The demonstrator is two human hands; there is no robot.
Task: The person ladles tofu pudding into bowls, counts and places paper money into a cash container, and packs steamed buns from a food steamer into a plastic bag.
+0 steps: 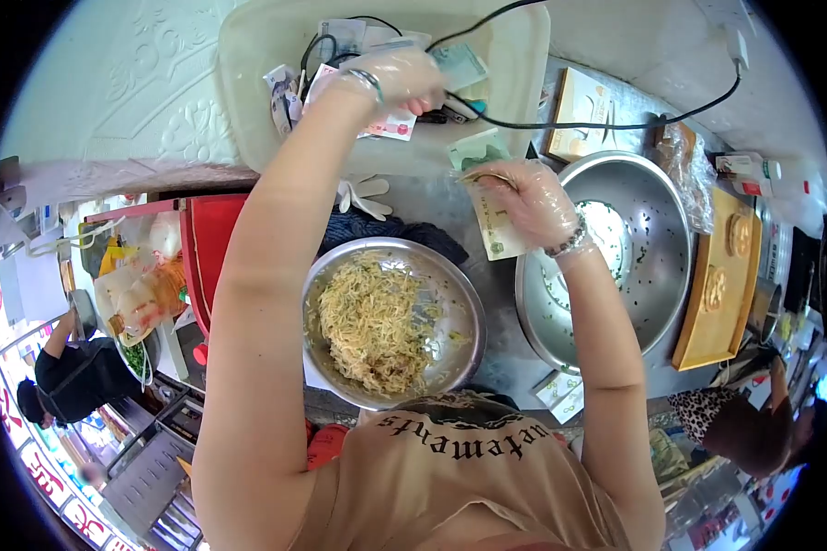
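Note:
My right hand [524, 200], in a clear plastic glove, pinches a yellowish-green banknote [498, 231] beside the large steel bowl. A greener banknote [480, 149] lies just beyond its fingertips; whether it is held too is unclear. My left hand [397, 77], also gloved, is over a pale plastic bin [243, 110]. Its fingers are curled, and what they hold, if anything, is hidden. Around it in the bin are a blue-green banknote [461, 66], a pinkish note [392, 126] and black cables.
In front of me is a steel bowl [469, 308] of shredded food [372, 321]. The large steel bowl [538, 317] holds green bits. A black cord [597, 126] crosses above the counter. A wooden tray [694, 338] stands right; other people [87, 376] are at both sides.

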